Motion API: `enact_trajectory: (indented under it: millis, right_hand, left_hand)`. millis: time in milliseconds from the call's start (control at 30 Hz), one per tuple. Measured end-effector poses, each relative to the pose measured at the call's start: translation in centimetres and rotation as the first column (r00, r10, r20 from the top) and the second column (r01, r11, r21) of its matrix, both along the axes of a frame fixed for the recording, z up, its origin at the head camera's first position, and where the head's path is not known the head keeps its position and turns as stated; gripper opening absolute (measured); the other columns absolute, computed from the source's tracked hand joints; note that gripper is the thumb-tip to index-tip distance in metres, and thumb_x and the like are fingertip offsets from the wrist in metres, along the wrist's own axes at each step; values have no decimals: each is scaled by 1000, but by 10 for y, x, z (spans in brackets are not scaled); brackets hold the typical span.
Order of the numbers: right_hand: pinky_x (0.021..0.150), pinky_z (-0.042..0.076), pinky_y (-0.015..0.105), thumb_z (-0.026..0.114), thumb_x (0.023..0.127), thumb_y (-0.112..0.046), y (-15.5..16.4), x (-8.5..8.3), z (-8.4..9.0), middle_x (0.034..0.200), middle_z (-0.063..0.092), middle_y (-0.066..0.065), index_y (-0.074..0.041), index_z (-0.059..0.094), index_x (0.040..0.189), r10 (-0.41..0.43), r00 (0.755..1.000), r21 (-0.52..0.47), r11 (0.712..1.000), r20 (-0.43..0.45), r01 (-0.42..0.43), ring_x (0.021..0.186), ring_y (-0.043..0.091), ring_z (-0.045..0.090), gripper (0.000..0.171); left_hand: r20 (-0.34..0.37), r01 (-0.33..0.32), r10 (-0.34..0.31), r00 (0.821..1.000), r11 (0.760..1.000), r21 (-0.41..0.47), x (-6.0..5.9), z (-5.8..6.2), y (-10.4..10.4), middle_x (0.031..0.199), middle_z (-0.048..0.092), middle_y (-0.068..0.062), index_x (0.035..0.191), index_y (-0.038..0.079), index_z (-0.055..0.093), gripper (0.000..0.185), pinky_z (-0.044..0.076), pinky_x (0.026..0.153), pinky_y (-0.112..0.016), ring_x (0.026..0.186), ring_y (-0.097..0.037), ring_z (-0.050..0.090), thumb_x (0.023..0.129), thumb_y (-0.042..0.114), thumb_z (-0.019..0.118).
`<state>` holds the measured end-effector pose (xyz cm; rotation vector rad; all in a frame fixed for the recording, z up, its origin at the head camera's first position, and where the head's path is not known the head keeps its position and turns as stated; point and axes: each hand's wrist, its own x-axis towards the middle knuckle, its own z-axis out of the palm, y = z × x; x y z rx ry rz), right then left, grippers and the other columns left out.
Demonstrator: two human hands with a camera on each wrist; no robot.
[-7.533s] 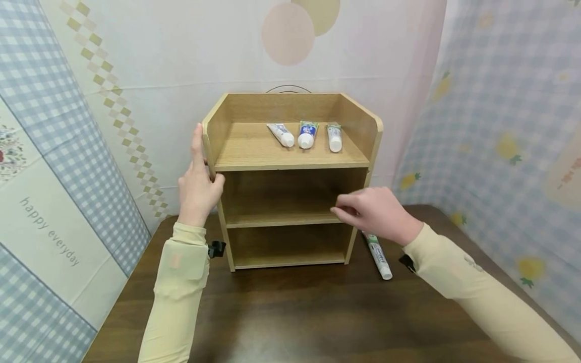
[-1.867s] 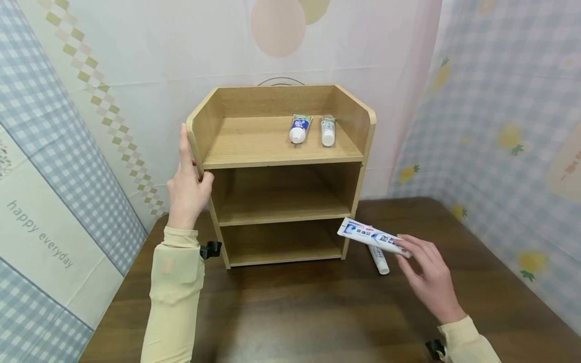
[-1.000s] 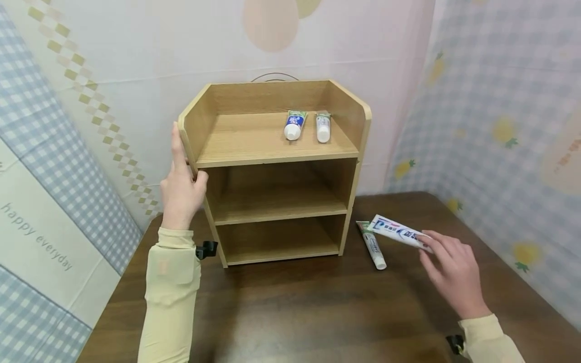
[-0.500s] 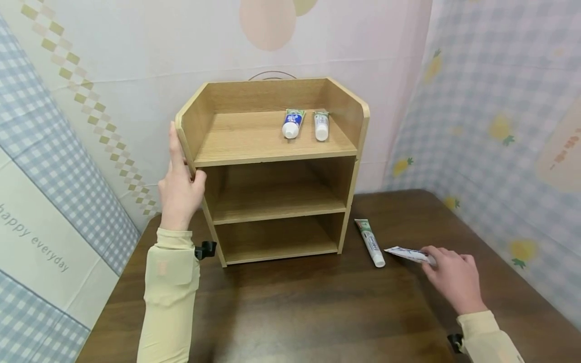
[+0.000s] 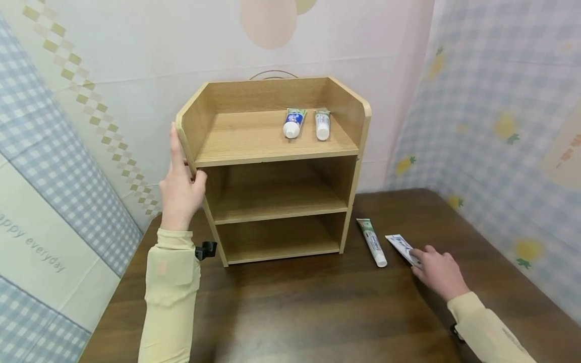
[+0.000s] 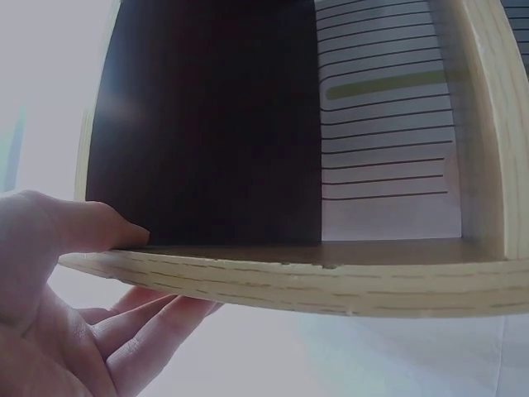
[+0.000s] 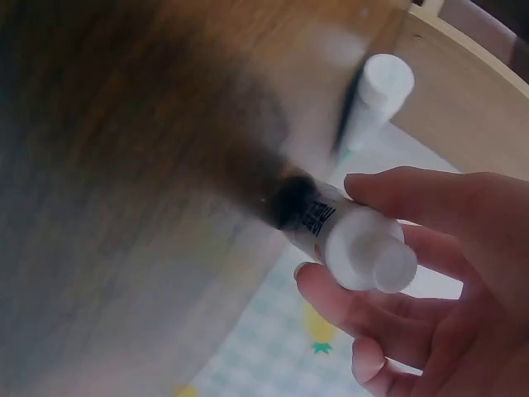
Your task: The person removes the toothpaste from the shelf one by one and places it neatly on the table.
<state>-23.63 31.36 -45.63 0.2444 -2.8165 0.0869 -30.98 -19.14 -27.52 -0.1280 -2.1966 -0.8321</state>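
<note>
My left hand (image 5: pixel 180 196) grips the left side panel of a small wooden shelf unit (image 5: pixel 247 138). In the left wrist view the thumb lies inside the panel (image 6: pixel 347 285) and the fingers outside. My right hand (image 5: pixel 440 275) pinches a white and blue toothpaste tube (image 5: pixel 401 247) by its cap end, low at the tabletop; whether it bears fully on the table I cannot tell. Its white cap (image 7: pixel 393 265) shows between thumb and fingers. Left of it lies a green and white toothpaste tube (image 5: pixel 372 243). A blue-labelled tube (image 5: pixel 294 122) and a pale one (image 5: pixel 322 125) lie on the top shelf.
The dark wooden table (image 5: pixel 290 307) extends in front of and right of the shelf unit. Two lower compartments face forward. Patterned cloth (image 5: pixel 481 126) hangs behind and at both sides. A thin wire arc (image 5: pixel 274 72) rises behind the unit.
The white and blue tube has left the top shelf in my right hand, travelled right and down to the table, and turned roughly parallel to the green one. My left hand keeps its grip.
</note>
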Motion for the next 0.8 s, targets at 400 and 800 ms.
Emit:
enact_trajectory:
  millis: [400, 800]
  right_hand:
    - [50, 44, 40, 76, 75, -13, 5, -26, -10, 76, 61, 13, 0, 67, 101, 13, 996, -44, 999, 84, -9, 60, 21, 54, 30]
    - [63, 46, 46, 72, 80, -17, 25, -61, -13, 88, 66, 21, 2, 66, 108, 29, 978, -240, 970, 205, 22, 73, 28, 57, 34]
  left_hand:
    - [17, 7, -7, 1000, 1000, 24, 1, -1, 0, 125, 62, -21, 156, 34, 1, 89, 42, 63, -50, 73, -40, 61, 84, 10, 47]
    - [10, -2, 2, 1000, 1000, 15, 0, -2, 1, 125, 61, -21, 156, 34, 1, 87, 40, 59, -45, 69, -38, 60, 85, 10, 46]
